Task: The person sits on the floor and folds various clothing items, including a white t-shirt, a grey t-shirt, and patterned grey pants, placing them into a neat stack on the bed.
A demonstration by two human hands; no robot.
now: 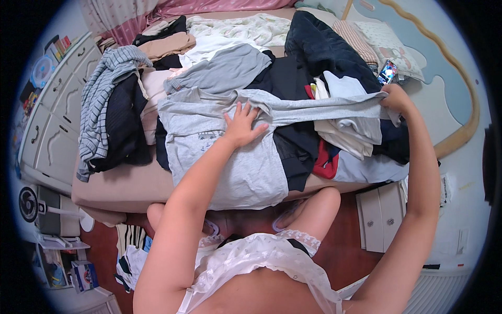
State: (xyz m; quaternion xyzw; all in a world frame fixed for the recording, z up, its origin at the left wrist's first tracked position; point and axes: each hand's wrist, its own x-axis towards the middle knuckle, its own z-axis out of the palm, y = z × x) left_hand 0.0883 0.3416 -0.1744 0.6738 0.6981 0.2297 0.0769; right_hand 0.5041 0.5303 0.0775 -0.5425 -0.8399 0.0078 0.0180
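Observation:
A light grey long-sleeved shirt (235, 168) with a small vehicle print on its chest lies spread over other clothes at the bed's near edge. Its hem hangs over that edge. My left hand (244, 127) rests flat on the shirt near the shoulder seam, fingers apart. Out to the right, my right hand (396, 98) grips the cuff end of the sleeve (325, 108), which is stretched out straight sideways. Beneath the sleeve sits a stack of folded white and pale clothes (349, 137).
Grey folded trousers (223, 70), a striped knit garment (102, 94) and a dark plush blanket (321, 43) lie around on the bed (117, 188). A lit phone (387, 72) leans by a pillow (392, 49). Clothes (133, 259) lie on the floor near a fan (29, 204).

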